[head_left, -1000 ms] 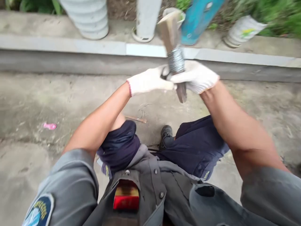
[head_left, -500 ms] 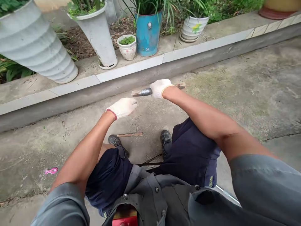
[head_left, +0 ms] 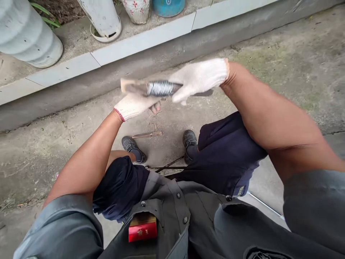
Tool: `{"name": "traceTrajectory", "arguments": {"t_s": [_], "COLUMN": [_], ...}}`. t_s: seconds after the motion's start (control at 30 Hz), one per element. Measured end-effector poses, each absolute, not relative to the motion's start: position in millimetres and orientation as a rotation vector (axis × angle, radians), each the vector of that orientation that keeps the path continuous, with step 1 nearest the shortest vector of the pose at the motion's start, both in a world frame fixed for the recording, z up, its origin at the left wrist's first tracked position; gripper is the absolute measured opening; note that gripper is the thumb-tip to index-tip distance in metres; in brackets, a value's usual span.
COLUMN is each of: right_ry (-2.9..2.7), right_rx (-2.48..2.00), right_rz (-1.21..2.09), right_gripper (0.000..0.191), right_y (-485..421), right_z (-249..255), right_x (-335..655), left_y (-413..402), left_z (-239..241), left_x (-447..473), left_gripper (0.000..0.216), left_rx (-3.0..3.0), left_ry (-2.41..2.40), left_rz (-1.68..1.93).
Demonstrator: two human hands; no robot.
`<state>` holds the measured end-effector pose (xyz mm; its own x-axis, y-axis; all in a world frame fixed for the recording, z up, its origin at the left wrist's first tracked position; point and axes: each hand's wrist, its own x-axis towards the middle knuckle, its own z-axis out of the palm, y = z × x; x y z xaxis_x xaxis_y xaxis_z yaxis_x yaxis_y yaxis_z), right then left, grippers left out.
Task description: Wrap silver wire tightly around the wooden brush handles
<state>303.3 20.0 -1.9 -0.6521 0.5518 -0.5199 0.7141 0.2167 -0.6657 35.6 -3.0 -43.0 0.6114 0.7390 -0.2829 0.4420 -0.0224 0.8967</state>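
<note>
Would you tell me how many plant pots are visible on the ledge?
4: a ribbed grey pot far left, a white pot, a flowered pot and a blue pot; all cropped, more may be hidden.

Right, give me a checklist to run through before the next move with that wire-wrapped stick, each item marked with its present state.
1. Right hand gripping the wooden stick: ok, gloved fingers are wrapped over it just right of the wire.
2. Left hand supporting: ok, it is under the stick near the coil, though how firmly it grips cannot be told.
3. Wire coil tight on the stick: cannot tell, motion blur.
4. Gloves on both hands: ok.
5. Stick level: ok, roughly horizontal above the concrete ground.
6. Feet free of loose pieces: not ok, a thin strip lies between the shoes.
</note>
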Motion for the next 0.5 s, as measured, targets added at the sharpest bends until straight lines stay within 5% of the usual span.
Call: {"name": "traceTrajectory", "arguments": {"t_s": [0.17,0.33,0.5], "right_ry": [2.485,2.601,2.325], "right_rx": [1.699,2.004,2.016], "right_rz": [-1.064,-0.359,-0.188], "right_gripper": [0.023,0.028,0.02], "right_y": [17,32,46], "right_z": [15,3,-15], "right_x": [288,291,287], "left_y": [-15,-19,-19], "left_z": [-34,-30,-11], "left_x": [41,44,40], "left_gripper": [0.035,0.032,0.034], "left_rx": [1.881,1.994,1.969], "left_ry": [1.067,1.115,1.152], "left_rz": [0.351,0.173,0.155]}}
